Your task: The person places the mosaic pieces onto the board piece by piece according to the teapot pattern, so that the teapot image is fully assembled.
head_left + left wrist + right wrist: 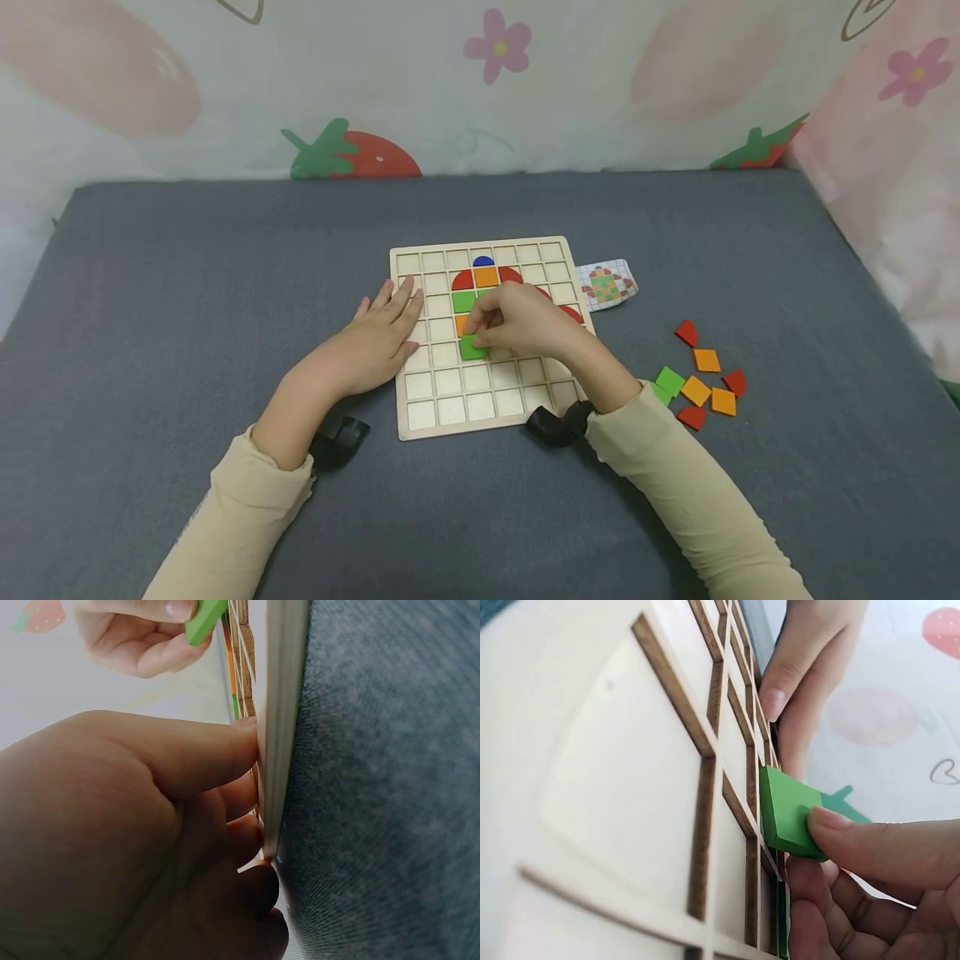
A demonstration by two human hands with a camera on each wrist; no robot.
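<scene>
My right hand (521, 321) pinches a green square tile (791, 810) between thumb and fingers, over a cell of the wooden grid board (465, 408). In the right wrist view one edge of the tile is at the grid. My left hand (371, 346) rests along the board's left edge with its fingers straight, fingertips on the rim. Set in the upper cells are a blue piece (483, 261), an orange square (486, 277), red rounded pieces (462, 281) and a green square (464, 301). The right hand hides some of the middle cells.
A pattern card (606, 284) sticks out from the board's right side. Loose orange squares (707, 360), green squares (670, 381) and red rounded pieces (735, 382) lie to the right on the grey cloth (187, 275). A printed curtain (570, 92) hangs behind.
</scene>
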